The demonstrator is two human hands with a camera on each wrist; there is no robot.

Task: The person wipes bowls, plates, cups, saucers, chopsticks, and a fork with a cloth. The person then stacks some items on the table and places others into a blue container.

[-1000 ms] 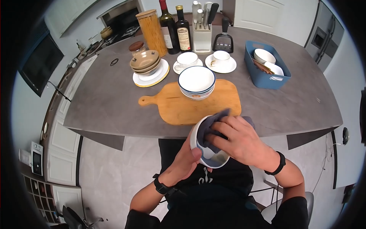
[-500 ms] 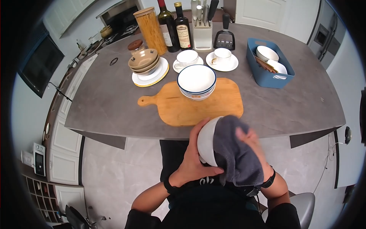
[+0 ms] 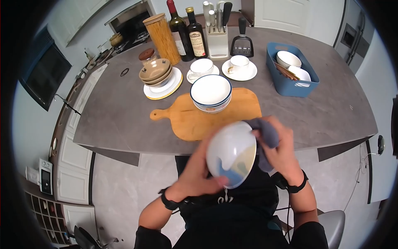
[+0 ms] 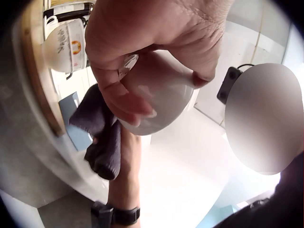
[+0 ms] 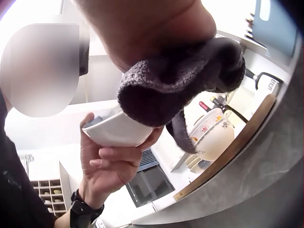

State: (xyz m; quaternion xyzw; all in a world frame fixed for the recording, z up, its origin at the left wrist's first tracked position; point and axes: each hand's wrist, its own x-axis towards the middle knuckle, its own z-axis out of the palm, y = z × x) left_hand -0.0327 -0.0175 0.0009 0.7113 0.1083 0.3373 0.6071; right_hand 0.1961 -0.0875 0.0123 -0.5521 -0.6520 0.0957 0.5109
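My left hand point(image 3: 195, 172) grips a white bowl point(image 3: 232, 153) with a blue and yellow pattern inside, held tilted in front of the counter edge. In the left wrist view, its fingers and thumb span the outside of the bowl point(image 4: 164, 95). A dark grey cloth point(image 3: 266, 135) is bunched in my right hand point(image 3: 284, 149), at the bowl's right rim. Up close in the right wrist view, the cloth point(image 5: 164, 88) hangs in thick folds and hides part of the bowl point(image 5: 121, 130).
Stacked bowls point(image 3: 210, 91) stand on a wooden cutting board point(image 3: 186, 120). Behind are brown bowls point(image 3: 154, 70) on plates, two cups point(image 3: 239, 64) on saucers, bottles point(image 3: 196, 35) and a knife block point(image 3: 217, 43). A blue basket point(image 3: 292, 87) with dishes sits to the right.
The cloth, earlier inside the bowl and then draped over its right side, is now gathered in my right hand at the rim. The bowl has turned, so its patterned inside shows.
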